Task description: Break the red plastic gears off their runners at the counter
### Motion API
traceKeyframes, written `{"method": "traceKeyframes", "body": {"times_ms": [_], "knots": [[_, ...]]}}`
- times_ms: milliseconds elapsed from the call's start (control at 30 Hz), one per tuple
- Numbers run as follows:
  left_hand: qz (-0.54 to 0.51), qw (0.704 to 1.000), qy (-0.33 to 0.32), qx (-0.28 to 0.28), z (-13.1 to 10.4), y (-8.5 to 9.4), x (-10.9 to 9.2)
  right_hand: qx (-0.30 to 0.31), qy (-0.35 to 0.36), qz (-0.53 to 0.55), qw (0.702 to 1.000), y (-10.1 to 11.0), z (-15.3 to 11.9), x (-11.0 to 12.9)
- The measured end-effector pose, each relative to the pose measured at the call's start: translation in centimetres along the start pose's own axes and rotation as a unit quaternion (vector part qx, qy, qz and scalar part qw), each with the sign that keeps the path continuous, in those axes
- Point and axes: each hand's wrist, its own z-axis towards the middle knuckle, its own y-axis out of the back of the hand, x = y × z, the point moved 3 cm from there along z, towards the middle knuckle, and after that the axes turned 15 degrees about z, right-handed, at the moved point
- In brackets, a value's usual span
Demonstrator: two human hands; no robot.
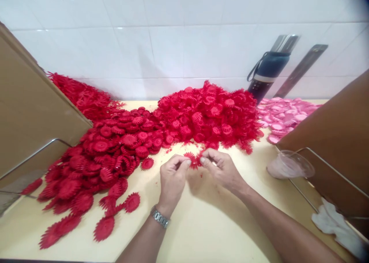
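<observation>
Rosette (193, 161), red and fringed, sits just above the worktop (207, 232) in front of you, held between your left hand (174, 174) and your right hand (221, 170). On each hand your thumb and fingers pinch one side of it; whether it is one piece or two overlapping, you cannot tell from here. Red scraps lie on the worktop just beyond your fingers. A metal-banded wristwatch (160, 217) circles your left wrist. To your left spreads a heap of flat red rosettes (115, 149), a few strewn toward you. Straight ahead it meets a taller mound of red fringed pieces (213, 111), and red strips (82, 96) lie at the far left, behind a brown panel (37, 90). At your right are pink discs (281, 115), a navy bottle (268, 69), a clear plastic cup (288, 165) and, nearer you, a crumpled white tissue (334, 222).
</observation>
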Motion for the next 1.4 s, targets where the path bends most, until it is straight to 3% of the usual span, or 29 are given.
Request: {"method": "traceKeyframes", "body": {"times_ms": [233, 367, 467, 633, 800, 933, 1067, 1133, 1300, 1400], "knots": [[-0.136, 0.989, 0.064, 0.01, 0.3, 0.3, 0.5, -0.063, 0.035, -0.072, 0.995, 1.4, 0.2, 0.2], [-0.156, 0.985, 0.077, 0.003, 0.7, 0.6, 0.4, -0.13, 0.041, -0.132, 0.982, 3.1, 0.6, 0.0], [-0.139, 0.984, 0.108, 0.018, 0.7, 0.4, 0.9, -0.141, 0.094, -0.221, 0.961, 3.9, 0.9, -0.1], [-0.027, 0.992, 0.122, 0.024, 0.8, 0.2, 1.6, -0.106, 0.12, -0.287, 0.944, 3.9, 1.1, -0.3], [0.008, 0.992, 0.125, 0.034, 1.1, 0.2, 2.0, -0.087, 0.107, -0.378, 0.916, 4.4, 1.2, -0.1], [0.063, 0.993, 0.092, 0.035, 1.3, 0.0, 2.3, 0.006, 0.044, -0.455, 0.889, 3.8, 1.3, -0.6], [0.058, 0.995, 0.054, 0.066, 1.3, -0.5, 2.3, 0.122, 0.094, -0.362, 0.919, 1.7, 0.9, -1.0], [0.037, 0.996, 0.048, 0.07, 1.3, -0.5, 2.1, 0.151, 0.128, -0.312, 0.929, 0.9, 0.7, -1.0], [-0.029, 0.996, 0.078, -0.023, 1.2, 0.4, 1.6, 0.111, 0.154, -0.28, 0.941, 0.8, 0.5, -0.8], [-0.06, 0.994, 0.064, -0.066, 0.8, 0.7, 1.1, 0.154, 0.169, -0.282, 0.932, 0.0, 0.1, -1.1]]}}
